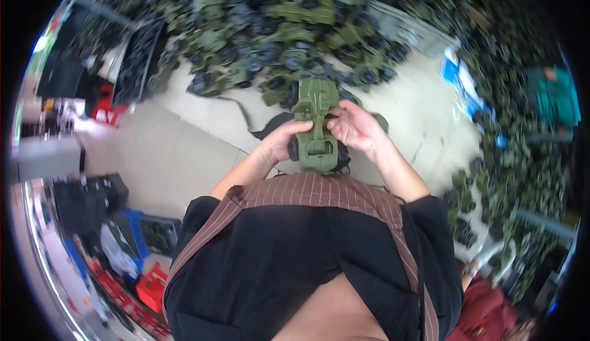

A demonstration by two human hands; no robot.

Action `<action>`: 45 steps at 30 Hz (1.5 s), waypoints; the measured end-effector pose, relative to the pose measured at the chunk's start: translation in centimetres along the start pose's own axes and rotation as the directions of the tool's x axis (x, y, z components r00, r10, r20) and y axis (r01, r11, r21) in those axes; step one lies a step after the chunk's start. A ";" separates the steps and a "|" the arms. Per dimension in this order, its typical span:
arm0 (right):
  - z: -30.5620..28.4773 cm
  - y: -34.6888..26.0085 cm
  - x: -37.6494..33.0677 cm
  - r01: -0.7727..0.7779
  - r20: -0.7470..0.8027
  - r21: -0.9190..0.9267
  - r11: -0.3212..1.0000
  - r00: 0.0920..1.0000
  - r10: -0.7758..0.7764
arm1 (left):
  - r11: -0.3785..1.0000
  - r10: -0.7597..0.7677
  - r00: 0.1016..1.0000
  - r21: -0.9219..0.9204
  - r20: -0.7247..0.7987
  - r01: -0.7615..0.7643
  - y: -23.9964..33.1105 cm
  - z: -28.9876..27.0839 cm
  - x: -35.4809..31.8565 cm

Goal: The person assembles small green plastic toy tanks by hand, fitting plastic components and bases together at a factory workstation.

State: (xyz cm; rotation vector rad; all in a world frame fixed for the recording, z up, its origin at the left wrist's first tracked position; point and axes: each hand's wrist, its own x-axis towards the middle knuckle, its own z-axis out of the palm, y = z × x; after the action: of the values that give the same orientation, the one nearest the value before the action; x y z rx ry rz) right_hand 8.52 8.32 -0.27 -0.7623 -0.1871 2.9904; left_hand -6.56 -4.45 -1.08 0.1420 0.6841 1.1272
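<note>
One olive-green toy truck sits in the middle of the view, held above the pale floor in front of the person's chest, its long body running away from the person and one black wheel showing at its near left corner. Two hands clamp it from either side. The left hand wraps the near left flank beside that wheel; the right hand grips the right side, fingers curled over the middle of the body. The hands stay apart, with the truck between them.

Under the forearms hangs one brown striped apron over a black top.

Beyond the truck a big heap of the same green toy trucks spreads across the floor, too many and too tangled to count. A second mass of them runs down the right side. One blue sheet lies near it. At lower left stand one red crate and one blue bin. One other person in red shows at the lower right edge.
</note>
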 end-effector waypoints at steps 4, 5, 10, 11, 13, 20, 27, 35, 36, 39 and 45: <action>2.9 1.7 4.7 -0.070 -0.066 -0.333 0.940 0.997 0.050 | 0.973 0.218 0.974 -0.064 -0.067 -0.222 -0.9 -2.8 -3.5; 3.7 2.1 5.9 -0.059 -0.038 -0.433 0.900 0.998 0.047 | 0.962 0.258 0.963 -0.072 -0.081 -0.264 -0.7 -3.4 -4.7; 10.9 3.5 10.9 -0.170 -0.125 -0.777 0.606 0.985 0.115 | 0.882 0.387 0.905 -0.216 -0.176 -0.419 1.0 -7.0 -9.7; 11.6 3.3 12.5 -0.177 -0.123 -0.793 0.583 0.984 0.132 | 0.845 0.412 0.896 -0.298 -0.165 -0.443 1.5 -7.9 -10.5; 13.2 2.9 16.1 -0.171 -0.119 -0.917 0.360 0.979 0.163 | 0.812 0.465 0.873 -0.322 -0.149 -0.487 2.5 -10.6 -11.6; 20.5 3.4 34.0 -0.092 -0.095 -0.995 -0.039 0.992 0.089 | 0.662 0.596 0.759 -0.375 -0.261 -0.649 5.6 -19.3 -16.6; 24.6 6.7 58.6 -0.073 -0.140 -0.896 0.437 0.982 -0.123 | 0.377 0.668 0.557 -0.421 -0.494 -0.825 6.2 -26.3 -20.5; 22.0 9.8 75.0 -0.311 -0.369 -0.659 0.684 0.927 0.066 | 0.237 0.436 0.397 -0.323 -0.807 -0.916 -2.2 -30.0 -22.1; 21.1 8.2 76.8 -0.212 -0.363 -0.711 0.671 0.927 -0.091 | 0.238 0.439 0.401 -0.327 -0.804 -0.915 -2.4 -30.4 -21.9; 21.4 9.4 76.0 -0.192 -0.406 -0.690 0.698 0.901 -0.153 | 0.206 0.418 0.371 -0.311 -0.830 -0.928 -3.4 -30.7 -22.3; 25.3 11.0 71.0 -0.075 -0.340 -0.771 0.632 0.888 -0.309 | 0.154 0.410 0.372 -0.339 -0.832 -0.928 -2.7 -31.3 -22.6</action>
State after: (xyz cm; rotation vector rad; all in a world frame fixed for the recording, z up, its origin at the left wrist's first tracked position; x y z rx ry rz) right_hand -66.11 0.28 -13.28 -1.3898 -1.4906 2.4024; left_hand -28.00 -32.39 -17.21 -0.8313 0.5232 2.4717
